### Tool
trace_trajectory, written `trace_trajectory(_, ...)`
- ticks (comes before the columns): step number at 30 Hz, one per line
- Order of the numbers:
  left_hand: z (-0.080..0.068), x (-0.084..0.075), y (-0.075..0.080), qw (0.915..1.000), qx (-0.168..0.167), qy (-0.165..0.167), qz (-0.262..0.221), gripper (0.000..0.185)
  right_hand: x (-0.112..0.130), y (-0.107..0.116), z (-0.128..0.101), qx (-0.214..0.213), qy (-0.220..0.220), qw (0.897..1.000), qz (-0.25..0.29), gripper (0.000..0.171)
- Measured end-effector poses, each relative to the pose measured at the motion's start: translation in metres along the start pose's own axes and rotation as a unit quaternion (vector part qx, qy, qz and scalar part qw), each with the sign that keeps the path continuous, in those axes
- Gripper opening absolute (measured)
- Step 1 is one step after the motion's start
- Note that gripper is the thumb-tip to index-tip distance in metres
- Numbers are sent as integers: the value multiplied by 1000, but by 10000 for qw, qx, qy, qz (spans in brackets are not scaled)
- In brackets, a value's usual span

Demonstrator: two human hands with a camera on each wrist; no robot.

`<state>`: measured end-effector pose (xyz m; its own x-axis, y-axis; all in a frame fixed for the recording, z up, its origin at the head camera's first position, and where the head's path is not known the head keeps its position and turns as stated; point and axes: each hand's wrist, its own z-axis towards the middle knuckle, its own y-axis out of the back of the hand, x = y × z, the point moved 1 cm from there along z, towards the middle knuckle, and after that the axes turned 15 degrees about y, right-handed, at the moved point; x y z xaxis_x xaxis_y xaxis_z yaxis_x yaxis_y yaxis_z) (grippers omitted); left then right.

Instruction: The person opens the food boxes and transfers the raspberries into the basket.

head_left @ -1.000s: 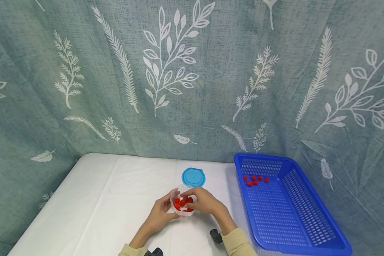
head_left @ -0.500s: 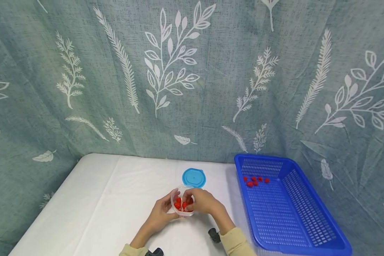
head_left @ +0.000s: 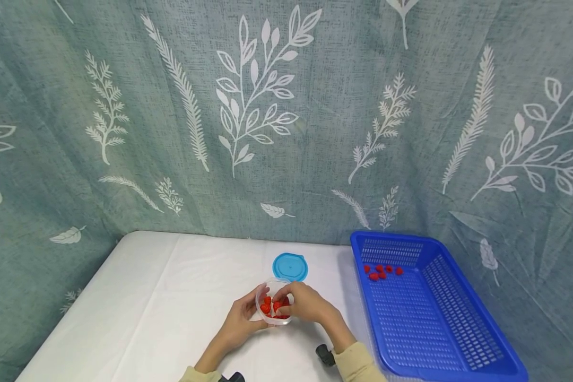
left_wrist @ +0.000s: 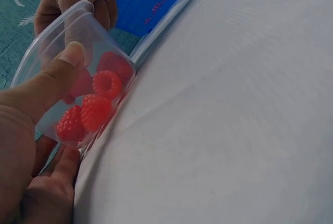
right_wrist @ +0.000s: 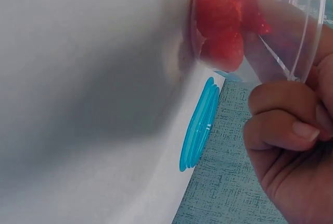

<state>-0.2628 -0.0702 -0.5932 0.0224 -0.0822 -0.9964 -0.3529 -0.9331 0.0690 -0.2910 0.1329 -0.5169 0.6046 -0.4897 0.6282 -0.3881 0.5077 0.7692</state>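
Note:
A small clear plastic container (head_left: 279,321) with several red raspberries (left_wrist: 95,112) in it sits on the white cloth. My left hand (head_left: 237,322) grips it from the left, its thumb lying along the wall in the left wrist view. My right hand (head_left: 309,303) reaches in over the rim, with index finger and thumb pinching a raspberry (head_left: 276,306) among the others. Its remaining fingers are curled outside the container wall in the right wrist view. The blue lid (head_left: 290,267) lies flat just behind the container.
A blue mesh basket (head_left: 413,323) stands at the right, with several raspberries (head_left: 373,276) near its far left corner. White cloth (head_left: 172,297) covers the table. A green leaf-patterned curtain (head_left: 315,132) hangs behind it.
My right fingers have moved slightly lower into the container and closed on a raspberry, shifting the berries around it. The left hand keeps its grip on the container.

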Motion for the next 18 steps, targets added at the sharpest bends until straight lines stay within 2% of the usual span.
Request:
trace_trajectory(6,1,0,0,9999,3,141,-96,93,2,-2,-4,-214,-9,9990,-391,21)
trace_trajectory(11,1,0,0,9999,16,126,-52,92,5,-2,-10,-451,-136,9972,-589,21)
trace_trajectory(14,1,0,0,9999,10,130,-34,92,7,-1,-15,-704,-130,9960,-538,20)
trace_trajectory(18,1,0,0,9999,-34,145,10,92,8,1,-21,-1132,-60,9934,-184,22)
